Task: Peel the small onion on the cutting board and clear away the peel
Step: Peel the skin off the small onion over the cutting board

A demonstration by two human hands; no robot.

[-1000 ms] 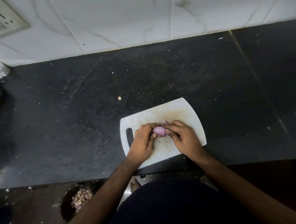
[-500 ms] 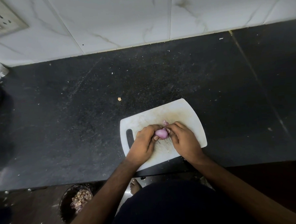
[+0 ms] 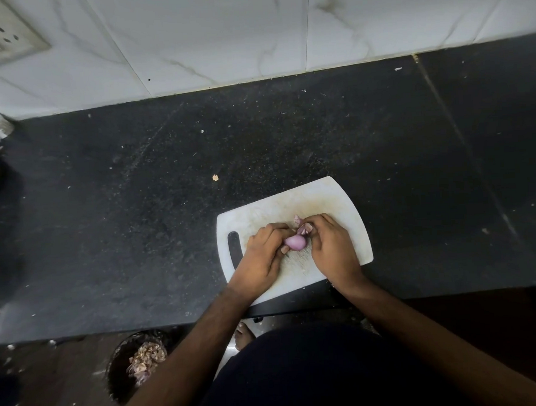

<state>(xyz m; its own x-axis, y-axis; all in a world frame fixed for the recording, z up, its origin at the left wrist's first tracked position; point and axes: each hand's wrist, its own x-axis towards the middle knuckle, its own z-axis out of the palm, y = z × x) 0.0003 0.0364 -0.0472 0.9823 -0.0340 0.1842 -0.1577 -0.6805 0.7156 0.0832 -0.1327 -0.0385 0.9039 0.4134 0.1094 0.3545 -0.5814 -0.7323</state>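
Observation:
A small pink-purple onion is held just above the white cutting board, near its middle. My left hand grips the onion from the left with curled fingers. My right hand pinches a strip of pink peel that lifts off the onion's far right side. A small scrap of peel shows on the board just beyond my fingers. The onion's underside is hidden by my hands.
The board lies on a black stone counter near its front edge, with a white tiled wall behind. A dark bin holding peel scraps stands on the floor at the lower left. A tiny scrap lies on the counter.
My right hand has pulled the peel away from the onion, up and to the right. More of the smooth pink onion is bare now. My left hand keeps its hold.

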